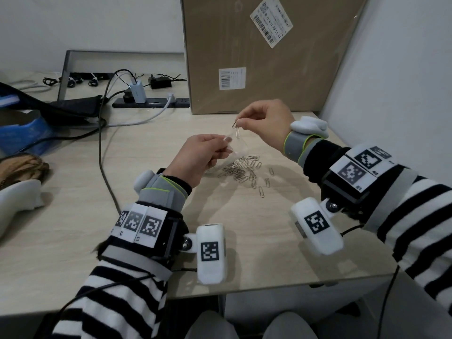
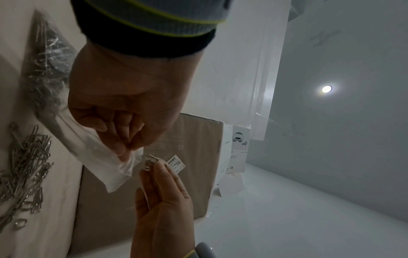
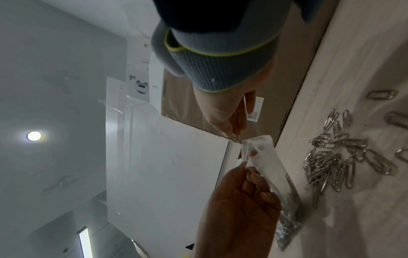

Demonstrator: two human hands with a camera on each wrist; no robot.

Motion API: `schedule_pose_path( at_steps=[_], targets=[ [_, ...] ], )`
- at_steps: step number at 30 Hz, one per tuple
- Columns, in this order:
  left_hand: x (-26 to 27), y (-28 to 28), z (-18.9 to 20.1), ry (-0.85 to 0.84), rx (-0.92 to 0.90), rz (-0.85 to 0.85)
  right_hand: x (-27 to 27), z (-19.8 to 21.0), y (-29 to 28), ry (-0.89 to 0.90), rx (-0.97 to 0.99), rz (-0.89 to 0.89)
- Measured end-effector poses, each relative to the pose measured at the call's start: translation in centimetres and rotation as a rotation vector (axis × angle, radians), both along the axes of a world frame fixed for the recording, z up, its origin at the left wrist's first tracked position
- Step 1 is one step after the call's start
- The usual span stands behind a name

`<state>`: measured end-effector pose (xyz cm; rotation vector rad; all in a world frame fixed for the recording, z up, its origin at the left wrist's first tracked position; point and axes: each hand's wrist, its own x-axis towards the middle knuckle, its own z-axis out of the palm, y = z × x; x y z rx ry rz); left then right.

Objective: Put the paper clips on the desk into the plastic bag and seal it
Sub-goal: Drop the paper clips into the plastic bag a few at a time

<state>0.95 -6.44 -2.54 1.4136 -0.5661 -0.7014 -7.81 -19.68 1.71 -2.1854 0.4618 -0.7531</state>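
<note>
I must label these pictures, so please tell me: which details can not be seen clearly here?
- Number of clips in the plastic bag: head view, left hand covers its lower part.
- Clips pinched by right hand: too small to count.
- Shipping label text: too small.
- Left wrist view: clip pile blurred, cut by the edge.

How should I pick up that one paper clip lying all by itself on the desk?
Take the lone clip from straight above, pinching its two long sides between thumb and fingertip. It lies flat on the desk, apart from the pile, so nothing blocks you, but a flat wire loop probably needs one rounded end tipped up with a fingernail first.
</note>
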Motion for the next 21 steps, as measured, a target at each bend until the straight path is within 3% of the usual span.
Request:
schedule_pose_path(
  at_steps=[4, 8, 17, 21],
  targets=[
    [0.0, 0.0, -0.1, 0.005, 0.005, 0.008, -0.8, 1.0, 0.1, -0.1, 0.148, 0.042],
    [0.1, 0.0, -0.1, 0.013, -0.004, 0.009, -1.2, 1.2, 0.3, -0.079, 0.173, 0.113],
    [0.3, 0.2, 0.1, 0.026, -0.053, 0.01, -0.9, -0.5, 1.1, 0.167, -0.162, 0.083],
    [0.5, 0.1, 0.2, 0.037, -0.072, 0.057, -1.2, -0.5, 0.6, 0.03, -0.157, 0.007]
  ],
)
